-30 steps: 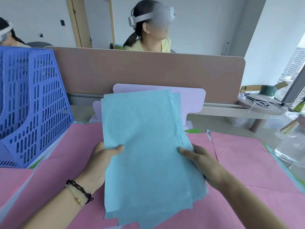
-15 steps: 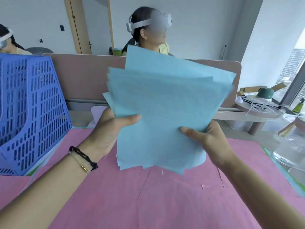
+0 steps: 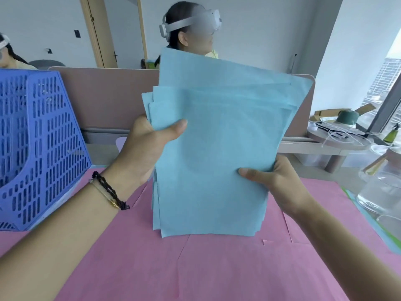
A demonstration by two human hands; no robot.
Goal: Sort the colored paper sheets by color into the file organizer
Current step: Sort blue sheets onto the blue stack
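Observation:
A stack of several light blue paper sheets stands upright in front of me, its bottom edge resting on the pink sheets that cover the table. My left hand grips the stack's left edge, thumb on the front. My right hand grips its right edge lower down. The sheets are fanned unevenly at the top. The blue mesh file organizer stands at the left, apart from the stack.
A brown desk divider runs behind the stack, with a person in a headset beyond it. A glass jar stands at the table's right edge. Green and blue paper edges peek out beside the pink sheets.
The blue stack has gone from lying flat to standing upright, and its lower edge has dropped onto the pink sheets. Both hands kept their grip.

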